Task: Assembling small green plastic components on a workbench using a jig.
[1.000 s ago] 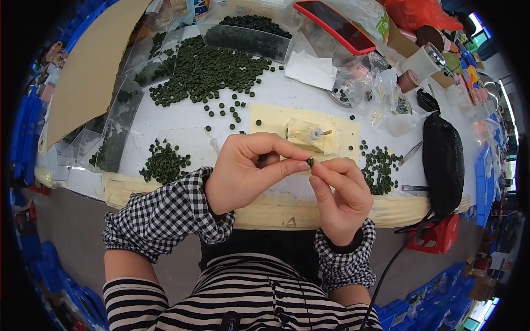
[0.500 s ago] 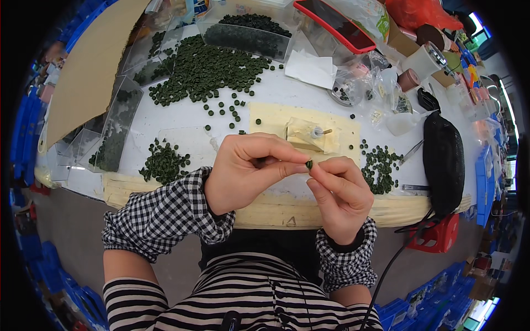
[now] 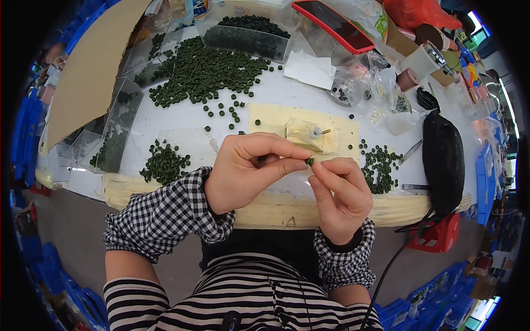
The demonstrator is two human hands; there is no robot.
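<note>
In front of me, a small dark green bead-like piece (image 3: 309, 161) is held between my two hands. My left hand (image 3: 248, 168) pinches it between thumb and forefinger, the tips partly covering it. From the other side, my right hand (image 3: 343, 193) has bent fingers closed up against the same piece. Just beyond them sits a block wrapped in yellowish tape (image 3: 301, 132), with a thin metal pin (image 3: 326, 131) sticking out of its right side. Small heaps of similar green pieces flank my hands: a left heap (image 3: 165, 163) and a right heap (image 3: 380, 168).
A large spread of green pieces (image 3: 210, 69) covers the far left, beside clear plastic bins (image 3: 245, 41). At the back lie a red-cased phone (image 3: 334, 26) and white paper (image 3: 309, 69). Tweezers (image 3: 412, 150) and a black pouch (image 3: 443, 163) lie to the right.
Both hands stay almost in place. The fingertips have shifted slightly, and the green piece appears a little turned between them.
</note>
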